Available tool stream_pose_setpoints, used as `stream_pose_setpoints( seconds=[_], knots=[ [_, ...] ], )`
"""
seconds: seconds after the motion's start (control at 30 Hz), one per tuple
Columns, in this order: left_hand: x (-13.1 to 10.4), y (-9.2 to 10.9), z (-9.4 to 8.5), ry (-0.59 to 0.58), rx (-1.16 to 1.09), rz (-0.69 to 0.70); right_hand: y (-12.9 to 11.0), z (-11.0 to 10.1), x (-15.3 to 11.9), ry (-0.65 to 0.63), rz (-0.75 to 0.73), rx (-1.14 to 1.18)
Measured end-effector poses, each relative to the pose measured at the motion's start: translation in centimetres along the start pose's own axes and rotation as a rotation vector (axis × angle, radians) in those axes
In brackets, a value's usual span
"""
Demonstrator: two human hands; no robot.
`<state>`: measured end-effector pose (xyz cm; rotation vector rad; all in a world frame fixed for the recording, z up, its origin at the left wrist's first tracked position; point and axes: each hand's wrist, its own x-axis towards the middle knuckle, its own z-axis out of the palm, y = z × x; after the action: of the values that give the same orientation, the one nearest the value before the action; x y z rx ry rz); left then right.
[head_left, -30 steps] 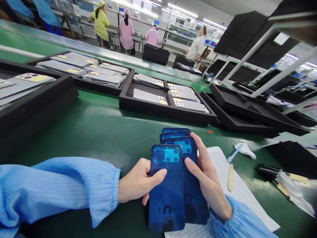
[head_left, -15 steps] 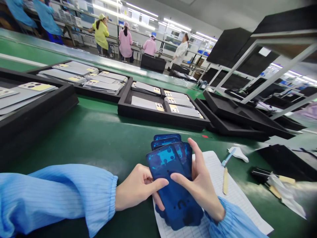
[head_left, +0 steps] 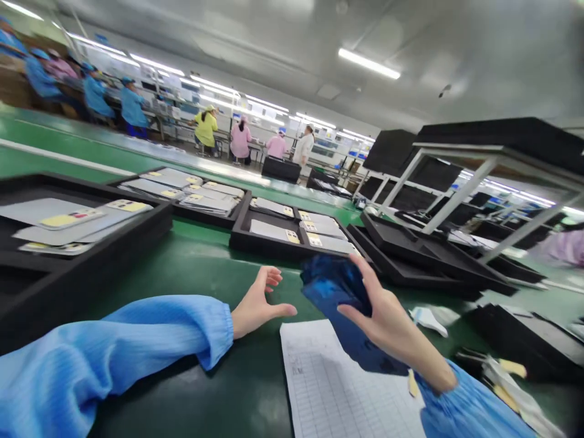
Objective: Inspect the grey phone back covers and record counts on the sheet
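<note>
A fanned stack of dark blue phone back panels [head_left: 337, 304] is gripped between the thumb and fingers of my right hand [head_left: 387, 310]. Motion blurs the panels, so their cutouts are hard to make out. To their left, my left hand [head_left: 260, 304] holds nothing; its thumb and fingers are spread apart, off the stack. Below the panels, a printed grid sheet [head_left: 328, 389] lies on the green tabletop [head_left: 201, 255], partly covered by them.
Black trays [head_left: 274, 246] with white, yellow-cornered phone panels stand along the back; a larger tray [head_left: 141, 231] is at left. Stacked dark trays [head_left: 420, 261] and a white-framed rack [head_left: 456, 182] stand at right. Tools with pale handles [head_left: 506, 389] lie at lower right. Co-workers sit far behind.
My left hand has let go of the blue panels and moved away to the left. My right hand has lifted and tilted the stack, uncovering more of the sheet. The camera view has tipped upward.
</note>
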<state>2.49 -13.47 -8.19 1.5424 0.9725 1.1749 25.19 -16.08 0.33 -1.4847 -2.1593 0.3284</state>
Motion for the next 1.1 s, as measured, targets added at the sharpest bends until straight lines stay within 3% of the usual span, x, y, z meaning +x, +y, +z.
stream_pose_setpoints(
  seconds=[0.13,0.2,0.3,0.47,0.67,0.73,0.9,0.97,1.1],
  knots=[
    [0.8,-0.7,-0.6,-0.161,0.019,0.107,-1.3,2.1,0.6,-0.338,-0.103,-0.148],
    [0.8,-1.0,-0.6,-0.275,0.024,0.124,-1.5,2.9,0.2,-0.403,-0.107,-0.144],
    [0.7,-1.2,-0.5,-0.348,0.032,0.111,-0.4,2.6,-1.2,-0.417,-0.013,-0.113],
    [0.7,-1.0,-0.5,-0.409,0.016,0.076,3.2,2.0,-4.0,-0.268,0.160,0.055],
    [0.7,-0.9,-0.1,-0.467,-0.010,0.028,4.0,6.0,-4.5,0.073,0.309,0.536],
    [0.5,-0.9,0.2,-0.472,-0.026,0.022,3.7,6.6,-4.2,0.099,0.321,0.593],
    [0.7,-0.7,-0.1,-0.369,0.007,0.114,3.2,4.6,-2.9,-0.090,0.299,0.606],
    [1.0,-0.3,-0.6,-0.343,0.058,0.182,3.2,3.2,-2.3,-0.233,0.271,0.564],
    [1.9,2.1,-1.3,-0.378,0.172,0.343,3.0,1.8,-1.0,-0.575,0.023,0.696]
  ],
)
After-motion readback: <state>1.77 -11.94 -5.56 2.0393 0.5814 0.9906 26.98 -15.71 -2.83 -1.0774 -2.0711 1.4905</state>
